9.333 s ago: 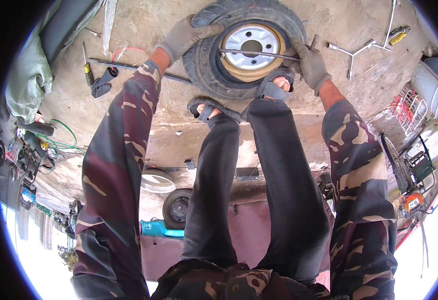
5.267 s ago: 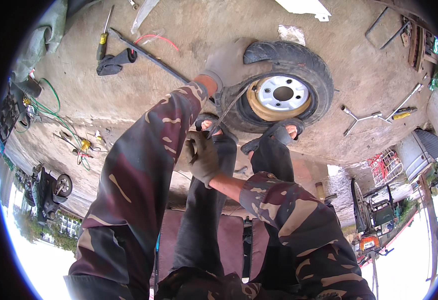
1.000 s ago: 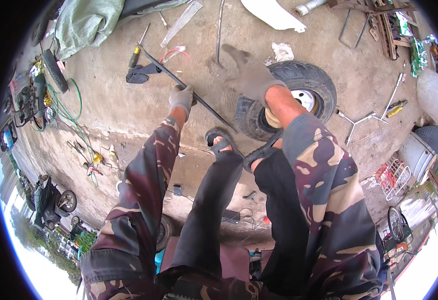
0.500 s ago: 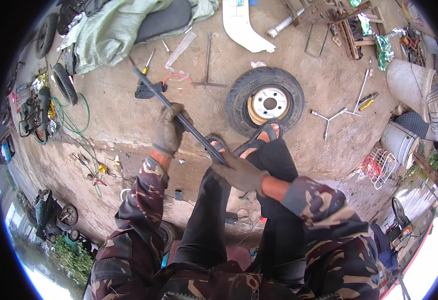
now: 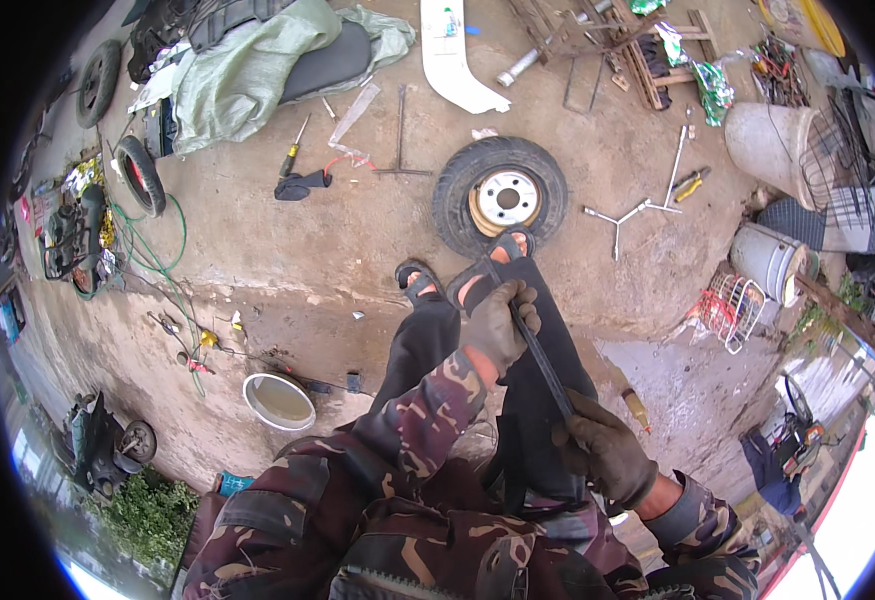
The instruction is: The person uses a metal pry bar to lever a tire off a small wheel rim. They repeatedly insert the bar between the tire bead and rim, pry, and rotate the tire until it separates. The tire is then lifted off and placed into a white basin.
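A long dark metal pry bar [image 5: 550, 372] slants over my right leg, gripped by both gloved hands. My left hand [image 5: 501, 325] is wrapped round its upper part, near my feet. Lower down, beside my right thigh, my right hand [image 5: 608, 448] is closed on the bar's near part. The bar's far tip comes close to my right foot; whether it touches the tyre I cannot tell. Just beyond lies a black tyre [image 5: 450, 198] flat on the ground with a white wheel rim [image 5: 524, 200] in it. My right sandalled foot rests at the tyre's near edge.
Right of the tyre lie a multi-armed lug wrench [image 5: 618, 216] and a yellow-handled tool [image 5: 693, 185]. To the left are a T-handle bar [image 5: 401, 135], a screwdriver [image 5: 290, 160] and a green hose [image 5: 148, 250]. A round basin [image 5: 280, 400] stands near left; a bottle [image 5: 637, 408] lies right.
Both hands have carried the pry bar right and nearer to my body, and it is now steeper. My left foot has shifted left. The view has turned, uncovering the basin and the bottle.
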